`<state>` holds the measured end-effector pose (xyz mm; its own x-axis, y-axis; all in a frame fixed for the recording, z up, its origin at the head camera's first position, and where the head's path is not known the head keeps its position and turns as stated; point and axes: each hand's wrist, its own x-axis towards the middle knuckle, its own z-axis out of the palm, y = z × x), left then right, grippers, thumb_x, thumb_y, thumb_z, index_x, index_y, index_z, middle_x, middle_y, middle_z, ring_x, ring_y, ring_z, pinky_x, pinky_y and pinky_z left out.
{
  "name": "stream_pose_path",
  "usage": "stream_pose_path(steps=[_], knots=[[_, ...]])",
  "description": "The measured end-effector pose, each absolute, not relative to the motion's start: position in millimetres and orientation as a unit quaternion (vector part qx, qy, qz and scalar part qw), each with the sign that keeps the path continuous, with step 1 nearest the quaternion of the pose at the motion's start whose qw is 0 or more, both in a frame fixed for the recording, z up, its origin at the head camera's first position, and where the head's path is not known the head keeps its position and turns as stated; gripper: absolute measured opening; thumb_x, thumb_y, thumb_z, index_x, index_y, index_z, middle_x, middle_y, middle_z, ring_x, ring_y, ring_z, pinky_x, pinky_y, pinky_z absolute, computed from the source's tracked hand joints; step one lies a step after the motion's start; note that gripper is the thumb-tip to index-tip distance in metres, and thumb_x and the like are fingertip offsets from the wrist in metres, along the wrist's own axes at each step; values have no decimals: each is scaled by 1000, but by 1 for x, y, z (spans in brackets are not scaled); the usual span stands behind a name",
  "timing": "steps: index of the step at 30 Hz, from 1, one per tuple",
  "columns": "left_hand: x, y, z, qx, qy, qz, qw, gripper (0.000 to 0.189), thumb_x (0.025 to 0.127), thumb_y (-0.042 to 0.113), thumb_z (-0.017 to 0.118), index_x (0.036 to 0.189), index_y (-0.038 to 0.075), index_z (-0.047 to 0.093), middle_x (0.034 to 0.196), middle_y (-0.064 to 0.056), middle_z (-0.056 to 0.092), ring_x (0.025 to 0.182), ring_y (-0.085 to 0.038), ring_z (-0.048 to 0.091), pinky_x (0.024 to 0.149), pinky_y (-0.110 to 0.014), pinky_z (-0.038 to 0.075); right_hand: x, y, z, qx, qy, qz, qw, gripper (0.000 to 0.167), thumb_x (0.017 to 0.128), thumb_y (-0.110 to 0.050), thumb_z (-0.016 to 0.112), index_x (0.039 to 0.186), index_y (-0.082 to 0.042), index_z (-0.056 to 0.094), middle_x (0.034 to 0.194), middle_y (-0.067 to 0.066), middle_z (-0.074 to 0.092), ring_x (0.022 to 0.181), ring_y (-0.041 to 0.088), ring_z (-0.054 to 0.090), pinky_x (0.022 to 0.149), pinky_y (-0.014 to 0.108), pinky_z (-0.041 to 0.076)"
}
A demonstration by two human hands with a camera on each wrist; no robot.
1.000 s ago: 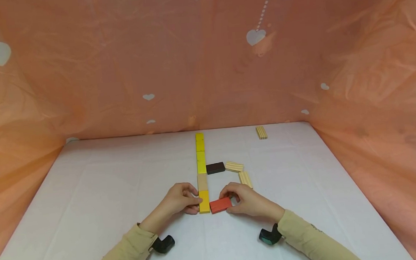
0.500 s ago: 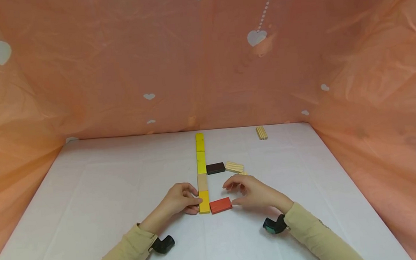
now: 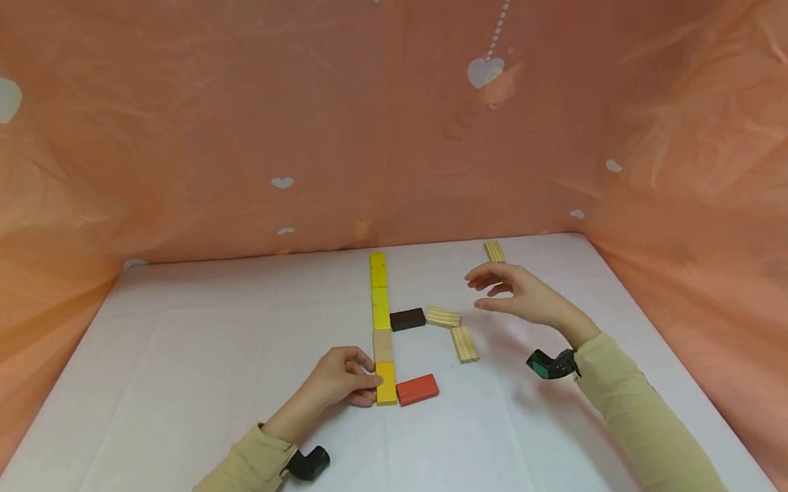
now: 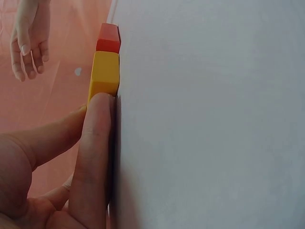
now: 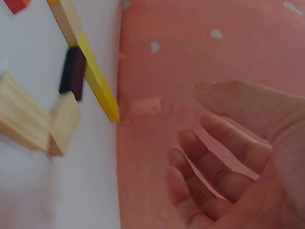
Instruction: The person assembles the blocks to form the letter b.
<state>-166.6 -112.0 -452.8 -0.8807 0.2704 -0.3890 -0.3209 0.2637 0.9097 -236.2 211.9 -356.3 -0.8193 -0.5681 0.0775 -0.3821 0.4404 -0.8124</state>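
Note:
In the head view my left hand point(image 3: 341, 377) rests at the near end of a straight column. It holds the orange-yellow wooden block point(image 3: 386, 391) there, thumb on the top and a finger along the left side. A red block point(image 3: 417, 389) lies just right of that block. My right hand point(image 3: 528, 297) is raised with its fingers spread and nothing in them, close to a striped wooden block point(image 3: 495, 250) at the table's far edge, partly hidden by the hand. In the right wrist view the right hand point(image 5: 233, 162) is likewise without anything in its grasp.
Farther up the column lie a tan block point(image 3: 382, 345) and yellow blocks point(image 3: 381, 307). A dark brown block point(image 3: 407, 319) and two striped ones point(image 3: 443, 317) curve off to the right. Orange sheeting point(image 3: 383, 122) stands behind the white table point(image 3: 231, 315).
My right hand has let go of the red block and moved up and away to the far right. The left hand and the blocks have stayed in place.

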Motion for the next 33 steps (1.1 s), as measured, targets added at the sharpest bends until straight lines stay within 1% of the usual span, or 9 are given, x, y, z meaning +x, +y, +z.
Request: stream_pose_path(steps=[4,7,9,14,17,20,23,28,33], knots=[[-166,-112,-453,-14,756,607,243,24,83,4,73,99,-4,57,74,-14,62,56,-18,66,55,-31,59,-255,226,-356,-288,844,-444,94,41,87,-9,71,124,-2,56,121,11,58,112,26,54,98,44,46],[-166,-112,-452,-12,757,607,241,24,83,4,73,99,-4,57,74,-14,62,56,-18,66,55,-31,59,-265,232,-352,-281,850,-437,87,43,87,-8,70,126,-2,54,123,14,56,113,27,53,101,46,43],[-165,-112,-451,-12,757,607,240,24,83,3,73,99,-5,57,74,-14,62,56,-18,66,55,-31,59,-270,234,-347,-271,850,-443,86,44,88,-5,69,128,-1,52,125,18,55,115,32,51,103,50,40],[-165,-112,-451,-11,753,611,244,24,84,2,73,99,-5,56,74,-14,62,55,-17,65,55,-30,59,-280,241,-341,-252,853,-449,79,47,88,3,66,130,9,46,128,32,48,118,47,44,104,59,34],[-164,-113,-451,-10,752,612,246,24,84,2,73,100,-5,56,75,-14,62,55,-17,65,56,-30,59,-296,251,-352,-245,860,-442,74,47,88,3,66,130,10,46,128,33,47,120,49,42,104,60,33],[-163,-114,-451,-10,751,613,246,24,83,2,73,99,-5,56,74,-14,62,55,-17,65,56,-30,59,-313,261,-367,-232,871,-427,73,47,88,2,66,130,9,46,130,32,47,122,48,42,105,60,32],[-163,-115,-451,-10,751,614,243,24,83,2,73,99,-5,56,74,-14,62,55,-17,65,55,-30,59,-326,268,-380,-208,885,-408,80,51,89,-2,65,134,10,43,133,31,44,124,46,40,106,60,31],[-164,-114,-452,-11,751,614,243,25,83,3,73,100,-5,56,75,-14,62,56,-18,66,56,-30,59,-339,277,-399,-158,909,-373,100,61,91,-11,65,141,6,35,141,28,38,130,43,35,108,57,31],[-164,-113,-454,-12,750,615,243,24,83,2,73,100,-5,56,75,-14,62,56,-18,66,55,-31,59,-348,280,-413,-143,913,-366,105,65,90,-12,67,143,6,34,142,29,36,130,43,35,107,55,32]])
